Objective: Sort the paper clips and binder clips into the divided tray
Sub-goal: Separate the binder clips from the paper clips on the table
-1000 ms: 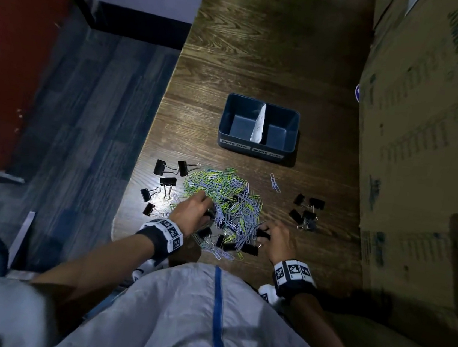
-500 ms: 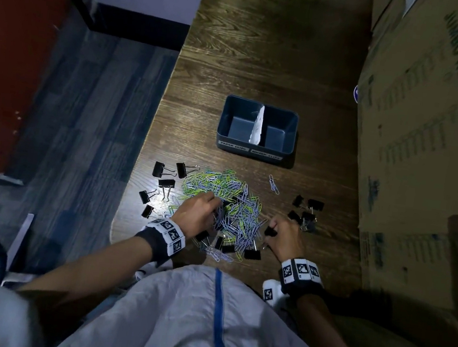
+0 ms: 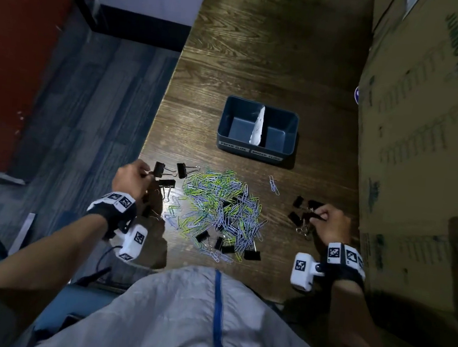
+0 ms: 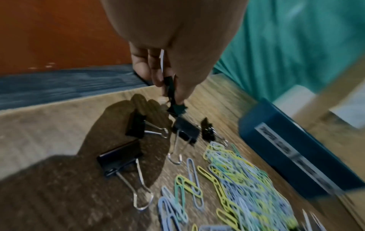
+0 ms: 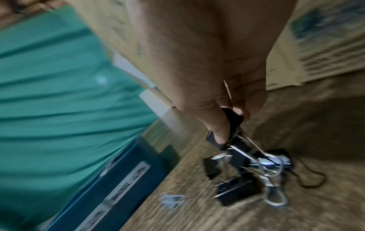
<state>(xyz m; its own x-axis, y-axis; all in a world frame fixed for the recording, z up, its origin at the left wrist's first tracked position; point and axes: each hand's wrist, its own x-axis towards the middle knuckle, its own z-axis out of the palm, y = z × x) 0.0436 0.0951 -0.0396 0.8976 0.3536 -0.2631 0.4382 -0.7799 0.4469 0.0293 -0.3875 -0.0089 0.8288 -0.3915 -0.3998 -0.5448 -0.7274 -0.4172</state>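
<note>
Two hands: the left hand (image 3: 131, 178) pinches a black binder clip (image 4: 170, 87) over the left cluster; the right hand (image 3: 330, 223) pinches another binder clip (image 5: 232, 123) over the right cluster.
Tray: the divided tray (image 3: 290, 136) sits far from both hands, between them, both halves bare, a white divider (image 3: 257, 126) down its middle.
Key relation: the compartment labelled for binder clips is the right half, so the right hand looks nearer to it; the left would cross farther.
Paper clips: the pile of paper clips (image 3: 218, 203) lies between the hands, near side of the tray.
Held clips: both hang below the fingertips, long axis roughly upright.
Judgement: clips are being gathered; nothing sorted yet.
</note>
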